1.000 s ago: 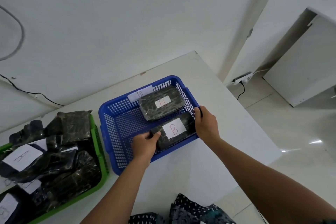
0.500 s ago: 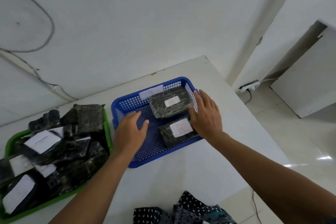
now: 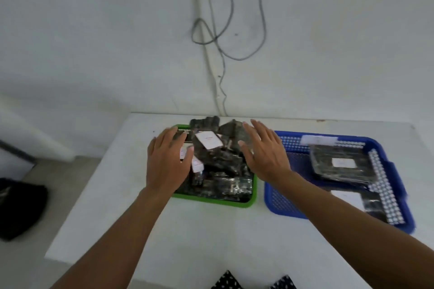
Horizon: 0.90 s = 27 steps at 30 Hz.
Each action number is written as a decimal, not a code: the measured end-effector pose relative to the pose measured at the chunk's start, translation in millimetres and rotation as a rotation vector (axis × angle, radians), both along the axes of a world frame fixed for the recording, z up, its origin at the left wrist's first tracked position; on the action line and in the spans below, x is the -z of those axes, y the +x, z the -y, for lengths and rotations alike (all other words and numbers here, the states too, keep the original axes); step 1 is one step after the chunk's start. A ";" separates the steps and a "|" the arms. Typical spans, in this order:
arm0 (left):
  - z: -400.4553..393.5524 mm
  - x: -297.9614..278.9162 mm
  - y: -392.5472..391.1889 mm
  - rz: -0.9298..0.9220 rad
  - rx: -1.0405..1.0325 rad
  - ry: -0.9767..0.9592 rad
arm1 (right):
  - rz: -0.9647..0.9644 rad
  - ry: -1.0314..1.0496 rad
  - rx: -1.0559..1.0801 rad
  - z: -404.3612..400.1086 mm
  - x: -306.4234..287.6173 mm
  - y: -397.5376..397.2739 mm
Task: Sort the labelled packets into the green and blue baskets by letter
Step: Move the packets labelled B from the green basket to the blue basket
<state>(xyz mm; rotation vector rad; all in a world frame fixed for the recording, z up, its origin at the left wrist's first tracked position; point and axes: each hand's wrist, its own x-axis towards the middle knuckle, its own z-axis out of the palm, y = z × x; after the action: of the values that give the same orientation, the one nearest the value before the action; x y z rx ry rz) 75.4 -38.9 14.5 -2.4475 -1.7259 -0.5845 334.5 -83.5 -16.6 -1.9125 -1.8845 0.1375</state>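
Observation:
A green basket (image 3: 234,203) in the middle of the white table holds a heap of dark packets (image 3: 220,159) with white labels. To its right a blue basket (image 3: 277,204) holds two dark packets (image 3: 340,164), one behind the other, each with a white label. My left hand (image 3: 166,162) hovers over the left side of the green basket, fingers spread and straight. Above that basket's right side is my right hand (image 3: 265,155), also flat and holding nothing. The frame is blurred and the letters cannot be read.
The white table (image 3: 211,237) ends at a wall with hanging cables (image 3: 218,40). A dark object (image 3: 21,209) lies on the floor at the left. Spotted fabric (image 3: 227,283) shows at the bottom edge.
Both hands let go of the B packet in the blue basket and moved left to above the green basket. My view swung left, so the blue basket now sits at the right.

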 end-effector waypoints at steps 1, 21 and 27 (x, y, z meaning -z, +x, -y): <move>1.3 0.3 -14.6 -0.002 -0.025 -0.004 | 0.009 0.007 -0.029 -7.3 -3.4 -15.0; -66.3 68.3 -97.7 0.149 -0.048 -0.481 | 0.360 -0.685 -0.381 -155.1 -23.0 -176.4; -86.1 84.9 -108.5 0.220 0.077 -0.554 | 0.317 -0.828 -0.347 -175.0 -14.6 -179.4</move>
<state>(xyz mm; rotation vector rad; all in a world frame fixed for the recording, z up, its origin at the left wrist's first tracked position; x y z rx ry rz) -33.1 47.2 -70.4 -2.9176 -2.1230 -0.4390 155.0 91.5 -2.0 -2.1496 -2.6445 0.8897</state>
